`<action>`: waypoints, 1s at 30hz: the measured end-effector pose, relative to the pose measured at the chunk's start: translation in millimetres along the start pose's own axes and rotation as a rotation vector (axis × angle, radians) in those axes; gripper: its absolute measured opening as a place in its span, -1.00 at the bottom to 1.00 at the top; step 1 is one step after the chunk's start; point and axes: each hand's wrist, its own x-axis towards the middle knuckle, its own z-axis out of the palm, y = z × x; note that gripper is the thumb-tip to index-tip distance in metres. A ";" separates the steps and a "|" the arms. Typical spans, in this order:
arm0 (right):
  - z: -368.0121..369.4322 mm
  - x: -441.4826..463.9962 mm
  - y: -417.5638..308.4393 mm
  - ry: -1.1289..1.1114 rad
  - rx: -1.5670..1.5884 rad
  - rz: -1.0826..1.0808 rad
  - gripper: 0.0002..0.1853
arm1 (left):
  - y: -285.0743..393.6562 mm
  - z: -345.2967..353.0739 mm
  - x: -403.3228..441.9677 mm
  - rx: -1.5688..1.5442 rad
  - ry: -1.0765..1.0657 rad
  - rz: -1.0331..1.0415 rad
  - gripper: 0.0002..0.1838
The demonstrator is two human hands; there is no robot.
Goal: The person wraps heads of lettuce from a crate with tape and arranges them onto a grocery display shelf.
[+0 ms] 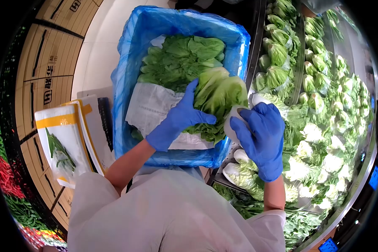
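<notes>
One lettuce [227, 90] over the blue-lined crate [127, 63], mid-frame
Right hand [260, 136], fingers curled round its pale base, likely for control; left hand [180, 115] (fingers spread wide) seemingly steadies leaves.

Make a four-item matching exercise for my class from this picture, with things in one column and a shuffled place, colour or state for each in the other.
Things:
1. lettuce head
2. paper sheet
3. tub
4. red peppers

Places and states:
A. lined with blue plastic
B. at the picture's left edge
C. pale, with faint print
D. between the left hand and the right hand

Pairs: 1-D, 2-C, 3-A, 4-B
</notes>
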 end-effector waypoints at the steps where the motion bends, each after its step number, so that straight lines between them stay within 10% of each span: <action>1: -1.9 -0.1 -4.6 -0.002 -0.041 0.004 -0.79 | 0.1 -0.8 -1.4 0.031 -0.018 0.030 0.30; 13: -16.8 -4.7 -19.1 0.166 0.206 0.053 -0.80 | 8.1 19.9 1.5 0.407 0.150 0.256 0.30; 20: 4.3 25.8 -33.2 -0.034 -0.421 0.268 -0.61 | 4.6 34.0 -0.9 0.521 0.216 0.330 0.24; 30: 3.4 23.0 -9.5 -0.064 -0.312 0.204 -0.66 | 1.2 22.1 4.8 0.402 0.250 0.329 0.24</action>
